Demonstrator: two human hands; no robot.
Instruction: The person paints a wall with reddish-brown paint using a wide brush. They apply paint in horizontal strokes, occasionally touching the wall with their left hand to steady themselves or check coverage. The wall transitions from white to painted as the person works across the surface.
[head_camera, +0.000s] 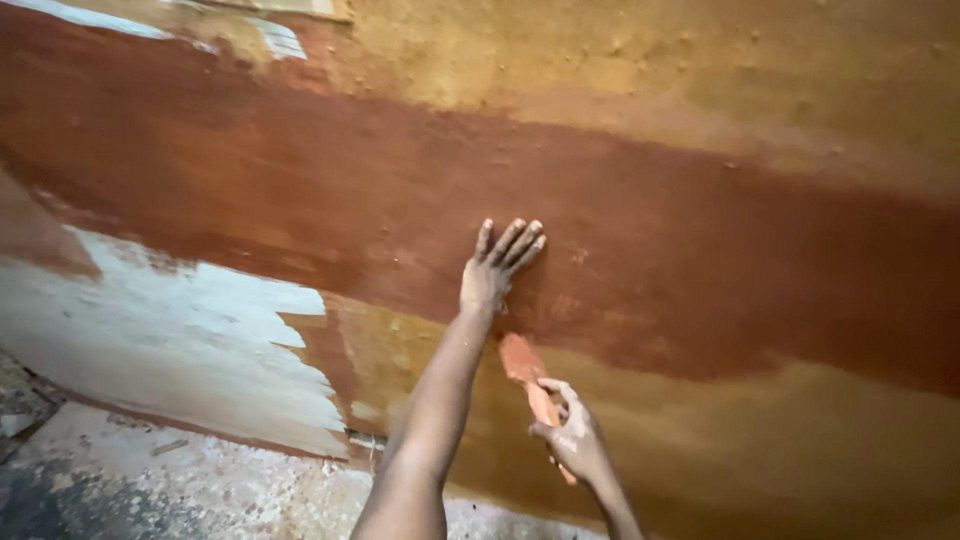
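Observation:
My left hand (497, 268) lies flat against a wall, fingers spread, on a wide red-brown band (700, 270) of the surface. Just below and to the right, my right hand (572, 435) grips the handle of a small flat scraper (527, 372) coated in reddish-orange dust or paint. The scraper's blade points up toward my left wrist and rests close to the wall, at the lower edge of the red-brown band. Both hands are smeared with pale and reddish dust.
The wall is ochre yellow (760, 460) above and below the red-brown band. A whitish scraped patch (170, 340) covers the lower left of the wall. A speckled grey floor (150, 480) meets the wall at the bottom left.

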